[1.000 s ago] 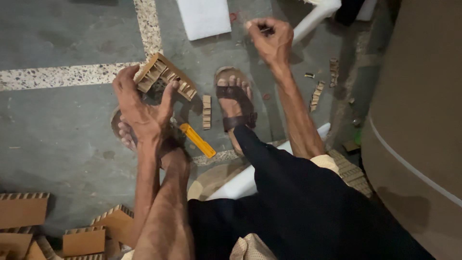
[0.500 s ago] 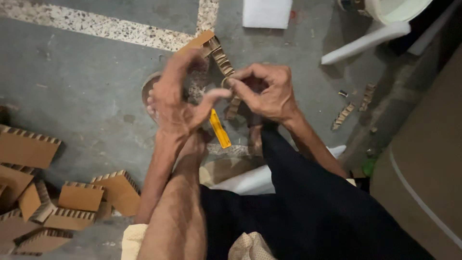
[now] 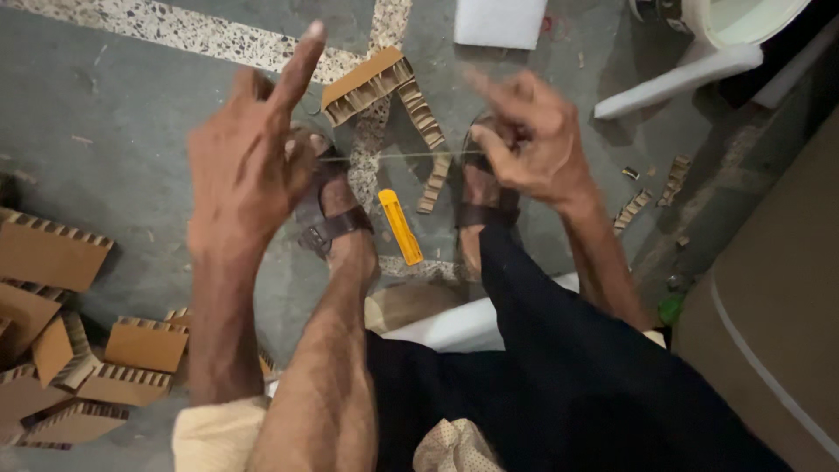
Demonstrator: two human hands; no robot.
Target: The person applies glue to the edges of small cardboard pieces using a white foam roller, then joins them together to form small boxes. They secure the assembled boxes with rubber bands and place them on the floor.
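Observation:
My left hand (image 3: 249,166) and my right hand (image 3: 529,135) hold the two ends of a thin string (image 3: 393,156) pulled taut between them, index fingers raised. Behind the string, a folded piece of honeycomb cardboard (image 3: 377,83) lies on the grey floor between my sandalled feet (image 3: 336,214). A yellow utility knife (image 3: 399,225) lies on the floor just below the string, between the feet.
Several brown honeycomb cardboard pieces (image 3: 52,253) are piled on the floor at the left. A white foam sheet (image 3: 500,22) lies at the top. A white plastic chair part (image 3: 673,79) stands at the upper right, small cardboard scraps (image 3: 634,210) near it, a large cardboard roll (image 3: 769,306) at the right.
My right hand came in from the far upper right to meet the left one. Both hands then drew apart, stretching the string between them. The cardboard piece left my left hand and lies on the floor.

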